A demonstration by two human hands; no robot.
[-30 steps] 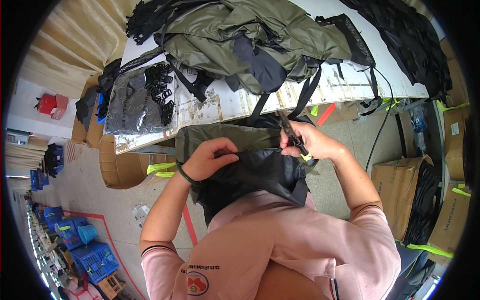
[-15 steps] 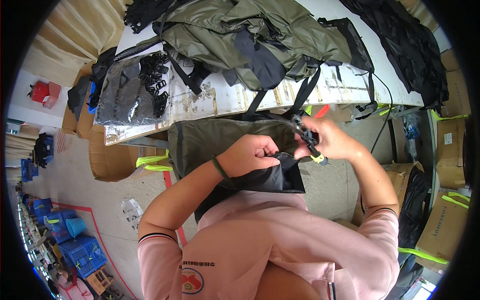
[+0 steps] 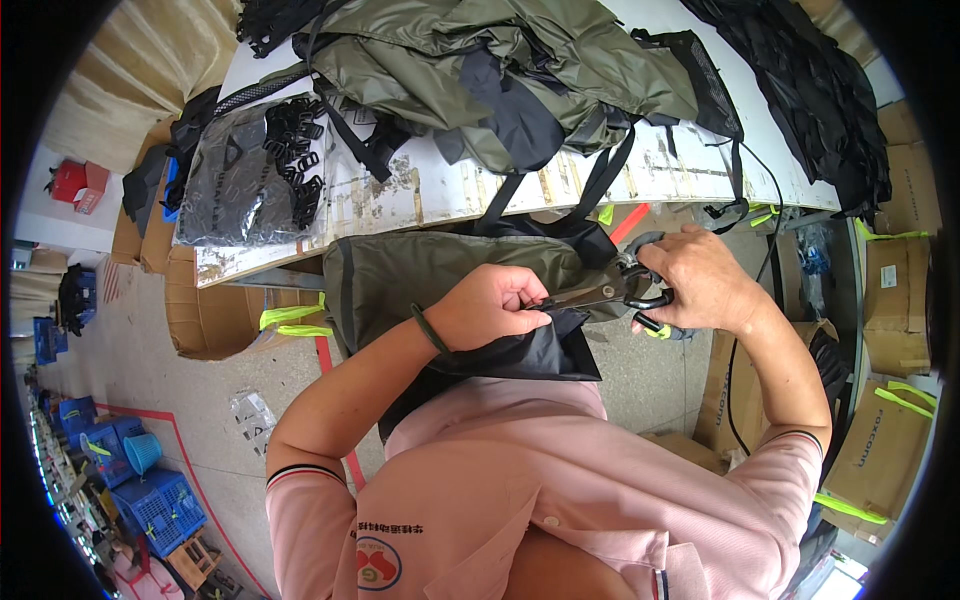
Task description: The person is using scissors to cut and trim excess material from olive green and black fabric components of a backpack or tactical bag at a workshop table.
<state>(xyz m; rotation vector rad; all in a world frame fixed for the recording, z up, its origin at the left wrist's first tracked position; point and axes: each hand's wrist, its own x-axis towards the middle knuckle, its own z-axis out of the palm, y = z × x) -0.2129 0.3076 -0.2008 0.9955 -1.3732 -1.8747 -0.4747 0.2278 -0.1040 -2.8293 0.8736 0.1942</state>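
Note:
Between the thumb and fingertips of my left hand (image 3: 497, 306) the edge of black fabric (image 3: 545, 352) is pinched. That fabric joins an olive bag (image 3: 405, 268) hanging over my lap at the table's front edge. Scissors (image 3: 592, 292) are gripped in my right hand (image 3: 705, 278), their blades pointing left and reaching the pinched edge. Whether the blades are parted is hard to make out. Below the scissor handles, a black and yellow-green object (image 3: 662, 328) shows at the same hand; its kind is unclear. Two black straps (image 3: 602, 178) run from the bag onto the table.
On the worn white table (image 3: 440, 190) lies a heap of olive and grey fabric (image 3: 540, 85). Clear plastic packaging (image 3: 232, 185) and black buckles (image 3: 300, 150) lie at its left. Cardboard boxes (image 3: 880, 450) stand at the right; blue crates (image 3: 160, 510) stand at far left.
My right hand has shifted right and turned, bringing the scissor blades level toward the left fingertips. My left hand keeps its pinch on the black fabric, and the view has shifted slightly.

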